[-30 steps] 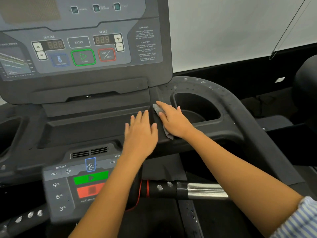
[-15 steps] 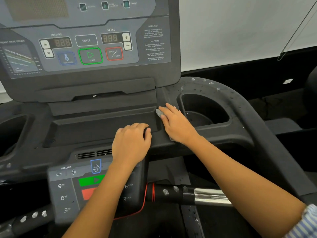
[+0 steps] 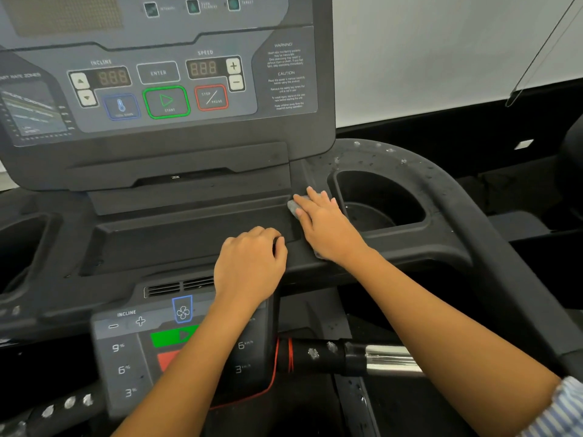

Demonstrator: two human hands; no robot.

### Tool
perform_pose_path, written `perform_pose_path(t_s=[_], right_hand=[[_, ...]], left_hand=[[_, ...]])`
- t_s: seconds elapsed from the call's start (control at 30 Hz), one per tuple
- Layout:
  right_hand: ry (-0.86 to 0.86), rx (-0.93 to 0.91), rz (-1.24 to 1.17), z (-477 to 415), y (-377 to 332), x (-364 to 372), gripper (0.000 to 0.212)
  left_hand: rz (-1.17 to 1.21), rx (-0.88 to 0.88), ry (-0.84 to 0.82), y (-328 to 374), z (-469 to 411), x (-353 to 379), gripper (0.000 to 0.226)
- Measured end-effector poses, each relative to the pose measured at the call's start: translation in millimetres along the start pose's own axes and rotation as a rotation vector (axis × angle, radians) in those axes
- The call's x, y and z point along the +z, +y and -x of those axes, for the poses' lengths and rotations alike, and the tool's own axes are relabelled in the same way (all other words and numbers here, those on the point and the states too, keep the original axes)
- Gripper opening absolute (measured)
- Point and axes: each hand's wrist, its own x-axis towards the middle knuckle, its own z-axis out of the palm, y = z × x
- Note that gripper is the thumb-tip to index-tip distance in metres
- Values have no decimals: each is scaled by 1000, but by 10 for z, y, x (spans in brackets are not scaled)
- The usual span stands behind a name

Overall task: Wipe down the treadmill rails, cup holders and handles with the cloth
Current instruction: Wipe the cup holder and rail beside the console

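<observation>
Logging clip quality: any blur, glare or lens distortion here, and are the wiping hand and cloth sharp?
Head view: the right hand and the small grey cloth under it are sharp. Head view: warning print on the grey plastic console panel is soft. Head view: glare on the shiny chrome handlebar section. Head view: wide-angle bending of the console's edges; lighting even.

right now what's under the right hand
A grey cloth, pressed flat on the black console beside the cup holder. Only its corner at the fingertips and an edge near the wrist show; the right hand covers the rest.
</observation>
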Motion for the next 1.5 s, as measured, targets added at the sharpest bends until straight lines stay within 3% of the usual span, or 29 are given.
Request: perform_pose_path(t_s=[0.13,0.3,0.43,0.53,0.77,0.97,1.17,1.27,1.4,1.5], right_hand=[[47,18,15,17,8,48,46],[103,1,-141,325,56,-53,42],[342,53,-299,360,143,-239,34],[464,63,-224,304,197,-308,30],[171,-26,138,37,316,-92,35],[81,-11,332,-390,367,-132,37],[137,-49,370,-298,350,-88,39],[89,-87,301,-46,379,-80,44],[200,12,-151,43,245,-371,30],[140,-61,-159,-11,61,-347,31]], left_hand=[[2,28,8,-12,-2,-1,29],[-31,38,-35,-6,-4,-20,32],[86,36,-118,35,-88,-46,30],[120,67,-147,179,-207,-22,38],[51,82,-193,342,-430,126,56],[52,71,-217,305,-450,195,57],[127,40,-230,316,-444,212,57],[156,17,-224,309,-449,222,57],[242,-52,-164,289,-464,212,56],[331,-110,-108,277,-474,201,52]])
